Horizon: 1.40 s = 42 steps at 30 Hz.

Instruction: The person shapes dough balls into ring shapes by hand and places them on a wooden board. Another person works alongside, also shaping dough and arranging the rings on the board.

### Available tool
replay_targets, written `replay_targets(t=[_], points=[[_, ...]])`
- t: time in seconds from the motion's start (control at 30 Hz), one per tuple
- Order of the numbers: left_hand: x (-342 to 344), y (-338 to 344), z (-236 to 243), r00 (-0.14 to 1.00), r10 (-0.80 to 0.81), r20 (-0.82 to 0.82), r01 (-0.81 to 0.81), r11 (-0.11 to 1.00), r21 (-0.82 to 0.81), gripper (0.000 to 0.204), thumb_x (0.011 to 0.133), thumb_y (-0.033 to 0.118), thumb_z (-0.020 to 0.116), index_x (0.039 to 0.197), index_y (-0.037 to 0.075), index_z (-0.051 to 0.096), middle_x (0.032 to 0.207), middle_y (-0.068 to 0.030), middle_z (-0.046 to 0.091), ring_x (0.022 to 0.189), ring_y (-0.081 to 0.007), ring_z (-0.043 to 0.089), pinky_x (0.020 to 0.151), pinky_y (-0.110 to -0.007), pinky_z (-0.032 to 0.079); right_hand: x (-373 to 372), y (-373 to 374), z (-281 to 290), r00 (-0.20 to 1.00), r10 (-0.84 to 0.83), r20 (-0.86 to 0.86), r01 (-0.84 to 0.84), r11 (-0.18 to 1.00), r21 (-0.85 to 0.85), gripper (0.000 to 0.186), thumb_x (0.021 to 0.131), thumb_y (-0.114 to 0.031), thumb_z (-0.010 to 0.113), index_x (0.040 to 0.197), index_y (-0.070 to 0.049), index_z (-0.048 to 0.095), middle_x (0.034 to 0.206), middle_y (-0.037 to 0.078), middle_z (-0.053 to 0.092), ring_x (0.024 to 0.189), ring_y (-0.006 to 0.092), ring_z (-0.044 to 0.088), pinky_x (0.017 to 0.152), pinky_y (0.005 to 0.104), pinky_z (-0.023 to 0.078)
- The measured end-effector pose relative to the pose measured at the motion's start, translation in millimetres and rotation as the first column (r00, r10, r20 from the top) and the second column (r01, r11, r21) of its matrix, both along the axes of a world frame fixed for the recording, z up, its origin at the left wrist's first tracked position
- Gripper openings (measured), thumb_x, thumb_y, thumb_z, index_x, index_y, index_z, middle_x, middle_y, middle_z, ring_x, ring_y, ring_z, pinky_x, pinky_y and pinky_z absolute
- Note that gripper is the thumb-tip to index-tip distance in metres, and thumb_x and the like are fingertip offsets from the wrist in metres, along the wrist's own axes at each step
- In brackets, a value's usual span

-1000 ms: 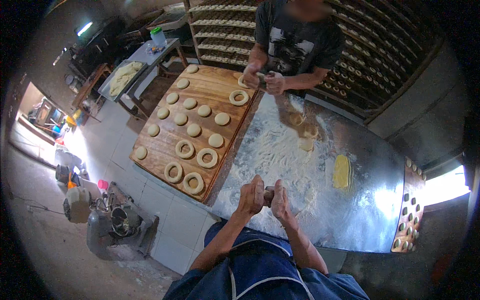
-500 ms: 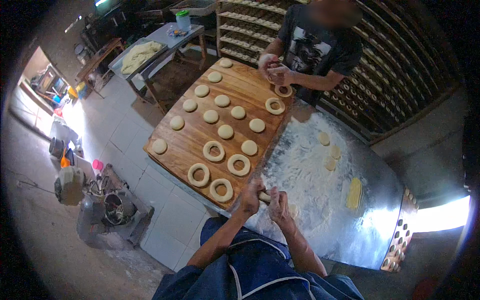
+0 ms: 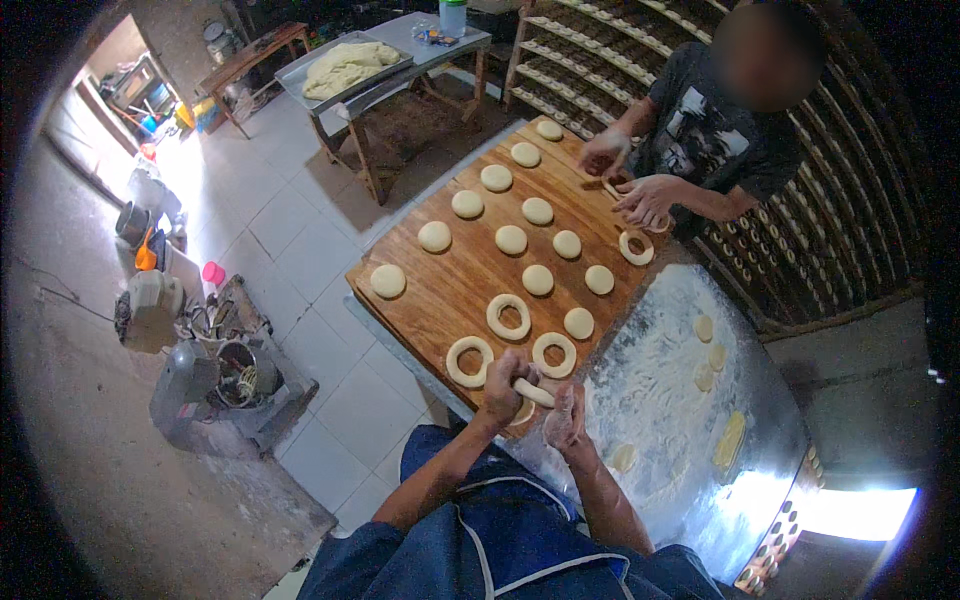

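A pale dough ring [image 3: 536, 393] is stretched between my two hands, with a thick stretch of it showing. My left hand [image 3: 507, 388] curls its fingers round one side, and my right hand [image 3: 566, 420] closes on the other. Below them, at the near corner of the wooden board [image 3: 420, 315], another ring is mostly hidden by my hands. Three more rings lie close by: the left ring [image 3: 469, 342], the upper ring [image 3: 508, 298] and the right ring [image 3: 553, 338]. Farther up the board are several round dough discs [image 3: 510, 240].
Flour covers the metal table [image 3: 770, 410], which holds small dough pieces [image 3: 704, 328] and a yellowish dough slab [image 3: 730, 440]. Across the board a co-worker's hands [image 3: 630, 180] hold dough beside another ring [image 3: 636, 248]. Racks of dough [image 3: 610, 70] stand behind. A mixer [image 3: 190, 385] is at left.
My hands have moved left with the dough, from beside the board's near corner to above the ring there. The view has turned. The co-worker's hands have spread apart with dough between them.
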State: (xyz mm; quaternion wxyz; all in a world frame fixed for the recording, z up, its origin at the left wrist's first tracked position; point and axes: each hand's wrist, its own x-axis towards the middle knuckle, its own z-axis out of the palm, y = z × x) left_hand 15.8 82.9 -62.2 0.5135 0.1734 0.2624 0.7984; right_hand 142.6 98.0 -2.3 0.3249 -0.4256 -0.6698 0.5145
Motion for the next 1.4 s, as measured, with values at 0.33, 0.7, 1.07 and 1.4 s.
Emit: replay_targets(t=[0.33,0.7,1.07,1.4], points=[[-62.6,-29.5,36.5,0.703,-0.075,-0.707,-0.183,0.942,-0.282,0.030,0.097,0.024,0.041,0.074,0.004,0.044,0.065,-0.0121,0.048,0.060,-0.0312,0.049,0.058,-0.042,0.040,-64.2,25.0,11.1,0.779,0.510,0.364,-0.562,0.825,0.048,0.038,0.092,-0.034,0.042,0.075,-0.003,0.056,0.071,0.019,0.054,0.070,0.0409,0.054,0.061,0.0474,0.039],[-181.7,-10.0,28.3,0.027,-0.395,-0.918,-0.763,0.585,-0.275,0.022,0.095,0.017,0.045,0.082,0.001,0.051,0.077,-0.0195,0.054,0.075,-0.0368,0.052,0.072,-0.045,0.042,-161.2,57.9,31.1,0.882,0.259,0.394,-0.312,0.947,0.077,0.060,0.076,-0.024,0.075,0.124,0.002,0.049,0.093,0.014,0.062,0.082,0.0228,0.062,0.078,0.0357,0.050],[-177.9,-17.3,13.4,0.098,-0.194,-0.976,-0.680,0.703,-0.208,0.012,0.081,0.012,0.070,0.089,0.004,0.068,0.082,-0.0137,0.064,0.082,-0.0323,0.059,0.077,-0.043,0.046,81.3,16.4,26.6,0.768,-0.228,0.599,0.242,0.968,0.059,0.054,0.081,-0.016,0.071,0.130,-0.006,0.049,0.089,0.011,0.065,0.073,0.0170,0.064,0.066,0.0317,0.052],[-51.3,12.2,75.9,0.168,-0.023,-0.985,-0.484,0.869,-0.103,0.024,0.082,0.009,0.068,0.103,0.004,0.057,0.096,-0.0109,0.055,0.093,-0.0276,0.054,0.085,-0.040,0.043,232.9,-36.2,-39.5,0.531,-0.363,0.766,0.401,0.904,0.151,0.034,0.077,-0.029,0.074,0.101,-0.008,0.063,0.085,0.012,0.067,0.075,0.0340,0.064,0.070,0.0458,0.049]])
